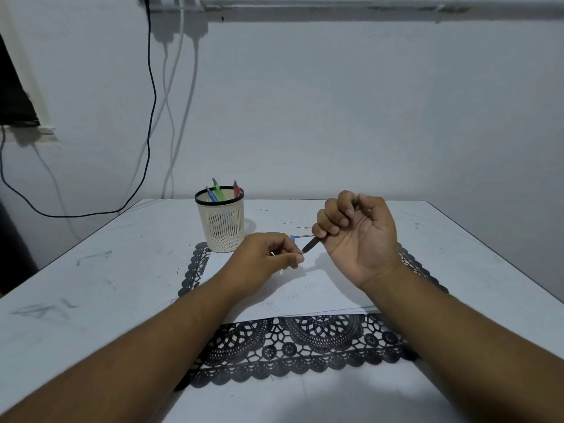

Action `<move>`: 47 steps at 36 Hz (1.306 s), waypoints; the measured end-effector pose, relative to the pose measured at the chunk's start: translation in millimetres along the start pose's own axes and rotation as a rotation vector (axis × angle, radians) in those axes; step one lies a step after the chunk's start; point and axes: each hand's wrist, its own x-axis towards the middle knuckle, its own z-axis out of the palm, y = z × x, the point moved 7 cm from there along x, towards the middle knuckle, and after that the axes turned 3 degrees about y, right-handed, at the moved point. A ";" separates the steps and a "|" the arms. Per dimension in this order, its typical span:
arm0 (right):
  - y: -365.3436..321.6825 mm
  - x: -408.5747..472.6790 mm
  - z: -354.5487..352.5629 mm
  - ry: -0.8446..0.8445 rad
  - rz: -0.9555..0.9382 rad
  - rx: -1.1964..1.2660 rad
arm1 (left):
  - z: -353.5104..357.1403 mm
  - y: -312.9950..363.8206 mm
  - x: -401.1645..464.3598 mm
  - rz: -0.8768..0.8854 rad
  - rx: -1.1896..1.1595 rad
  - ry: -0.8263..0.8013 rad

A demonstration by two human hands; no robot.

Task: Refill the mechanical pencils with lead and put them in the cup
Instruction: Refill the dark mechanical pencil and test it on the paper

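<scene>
My right hand (pixel 355 236) grips a dark mechanical pencil (pixel 311 245), palm turned toward me, the pencil's end pointing down-left. My left hand (pixel 268 257) pinches something very small at its fingertips, right at the pencil's end; it is too small to identify. A small blue object (pixel 292 238) peeks out just behind my left fingers. A cream mesh cup (pixel 221 222) with a black rim stands at the back of the mat. It holds a blue, a green and a red pencil (pixel 217 189).
A white sheet of paper (pixel 305 288) lies on a black lace mat (pixel 299 346) on the white table (pixel 91 270). Thin dark lead pieces (pixel 293 227) lie scattered behind the hands. Cables hang down the wall at the left.
</scene>
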 end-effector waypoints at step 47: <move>3.5 0.9 -0.9 -0.019 0.069 -0.010 | 1.5 -3.2 0.5 -0.027 -0.058 -0.021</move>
